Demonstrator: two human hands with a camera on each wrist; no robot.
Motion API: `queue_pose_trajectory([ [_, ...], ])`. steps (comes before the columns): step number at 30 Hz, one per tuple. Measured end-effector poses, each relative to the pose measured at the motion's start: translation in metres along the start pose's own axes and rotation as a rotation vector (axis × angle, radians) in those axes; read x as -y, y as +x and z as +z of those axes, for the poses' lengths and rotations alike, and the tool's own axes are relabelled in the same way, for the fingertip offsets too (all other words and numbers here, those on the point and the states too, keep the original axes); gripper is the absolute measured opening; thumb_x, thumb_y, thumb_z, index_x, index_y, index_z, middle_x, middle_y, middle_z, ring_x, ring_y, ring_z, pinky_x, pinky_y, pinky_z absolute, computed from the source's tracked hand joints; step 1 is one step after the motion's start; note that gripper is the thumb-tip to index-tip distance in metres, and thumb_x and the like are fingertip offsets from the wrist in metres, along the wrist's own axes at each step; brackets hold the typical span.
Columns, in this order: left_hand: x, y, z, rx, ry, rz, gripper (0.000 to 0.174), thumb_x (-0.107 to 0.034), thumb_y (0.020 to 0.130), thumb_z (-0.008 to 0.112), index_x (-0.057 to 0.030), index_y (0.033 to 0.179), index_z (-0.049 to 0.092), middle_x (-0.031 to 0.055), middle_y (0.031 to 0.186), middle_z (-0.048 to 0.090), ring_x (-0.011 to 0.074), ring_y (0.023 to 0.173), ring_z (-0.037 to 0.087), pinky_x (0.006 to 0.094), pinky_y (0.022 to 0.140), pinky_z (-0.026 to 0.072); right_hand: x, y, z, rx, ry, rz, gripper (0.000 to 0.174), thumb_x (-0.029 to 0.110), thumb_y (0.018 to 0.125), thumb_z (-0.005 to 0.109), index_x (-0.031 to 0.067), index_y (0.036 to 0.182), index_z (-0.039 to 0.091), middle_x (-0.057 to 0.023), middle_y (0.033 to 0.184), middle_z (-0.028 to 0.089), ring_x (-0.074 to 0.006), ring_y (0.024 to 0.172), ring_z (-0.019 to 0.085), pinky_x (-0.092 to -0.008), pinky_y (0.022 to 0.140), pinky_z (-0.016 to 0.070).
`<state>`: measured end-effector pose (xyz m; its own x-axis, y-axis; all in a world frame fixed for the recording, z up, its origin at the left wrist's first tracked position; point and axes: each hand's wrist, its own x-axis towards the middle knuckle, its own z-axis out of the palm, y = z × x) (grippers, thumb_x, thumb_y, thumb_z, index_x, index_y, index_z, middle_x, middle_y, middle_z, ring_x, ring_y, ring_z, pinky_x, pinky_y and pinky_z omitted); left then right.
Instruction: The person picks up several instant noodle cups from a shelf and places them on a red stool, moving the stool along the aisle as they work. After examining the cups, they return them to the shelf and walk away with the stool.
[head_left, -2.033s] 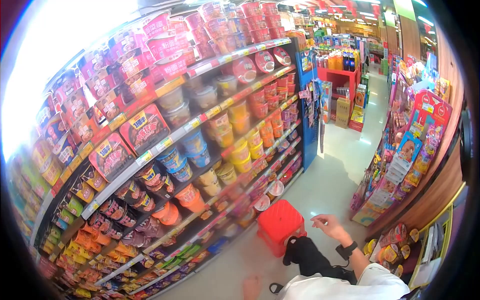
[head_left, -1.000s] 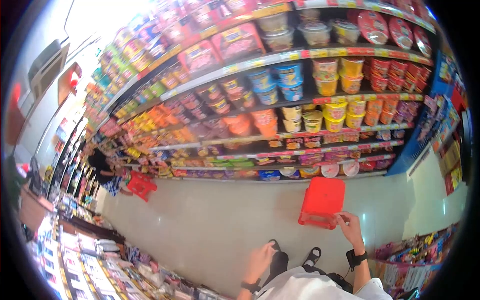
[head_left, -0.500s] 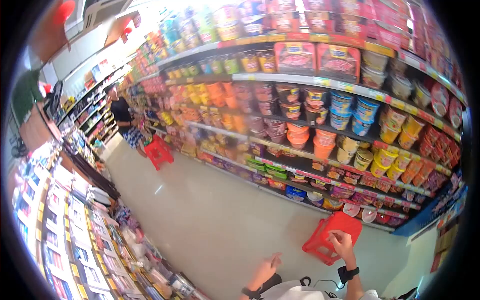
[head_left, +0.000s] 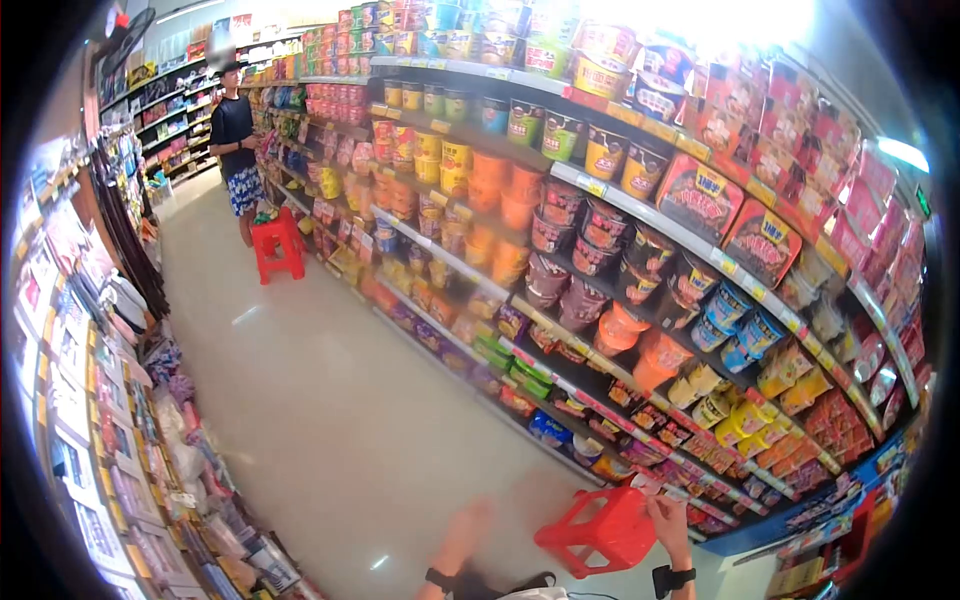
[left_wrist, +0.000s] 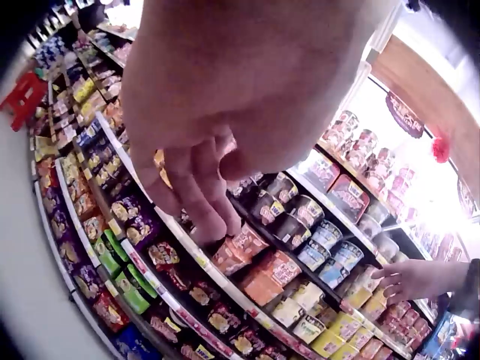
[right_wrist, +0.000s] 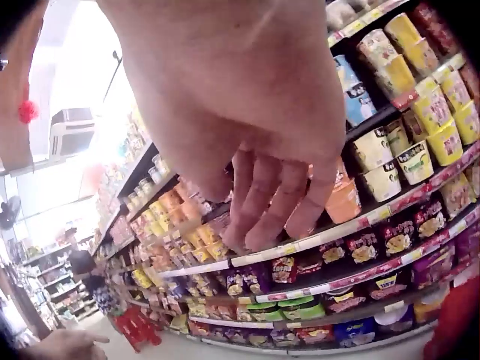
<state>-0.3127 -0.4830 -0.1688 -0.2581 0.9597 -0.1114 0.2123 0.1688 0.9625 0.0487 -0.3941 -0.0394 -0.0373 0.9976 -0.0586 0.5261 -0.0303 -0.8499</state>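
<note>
My left hand (head_left: pixel 465 530) is blurred low in the head view, over the floor, holding nothing; in the left wrist view its fingers (left_wrist: pixel 199 180) hang loosely bent. My right hand (head_left: pixel 668 520) appears beside the near red stool (head_left: pixel 600 525); whether it touches the stool cannot be told. In the right wrist view the right fingers (right_wrist: pixel 274 199) hang loosely bent with nothing in them. Shelves of cup noodles stand beyond both hands, with orange cups (head_left: pixel 660 358), blue cups (head_left: pixel 722 318) and black cups (head_left: pixel 645 262).
A person in a dark top (head_left: pixel 233 130) and patterned shorts stands at the aisle's far end beside another red stool (head_left: pixel 277 245). Packaged goods line a low display (head_left: pixel 120 420) on the left. Pale floor (head_left: pixel 300 400) runs between the display and the shelves.
The head view has swung left along the aisle, so the shelves and near stool sit differently and the far person shows larger. Both hands remain low in view, holding nothing.
</note>
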Motion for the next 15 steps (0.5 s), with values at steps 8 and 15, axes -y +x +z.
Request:
queue_pose_trajectory([
  [8,-0.028,0.003,-0.011,-0.008,0.199,0.186,0.025,-0.019,0.094,0.054,-0.0085,0.116,0.057,0.0185,0.084,0.066,0.0398,0.079,0.060,0.0467,0.071,0.0497,0.025,0.020,0.004,0.068,-0.110,-0.109,0.029,0.021,0.100,0.053,-0.0050,0.103,0.065,-0.0055,0.077,0.067,-0.0104,0.073,0.063,-0.0244,0.069,0.0494],
  [15,-0.046,-0.001,-0.016,0.042,0.169,0.120,0.026,-0.019,0.099,0.047,-0.0056,0.118,0.057,0.0122,0.091,0.071,0.0333,0.076,0.066,0.0418,0.067,0.0516,0.009,0.025,0.018,0.025,0.034,-0.029,0.031,0.022,0.101,0.051,-0.0052,0.106,0.064,-0.0066,0.078,0.067,-0.0127,0.074,0.065,-0.0259,0.069,0.0504],
])
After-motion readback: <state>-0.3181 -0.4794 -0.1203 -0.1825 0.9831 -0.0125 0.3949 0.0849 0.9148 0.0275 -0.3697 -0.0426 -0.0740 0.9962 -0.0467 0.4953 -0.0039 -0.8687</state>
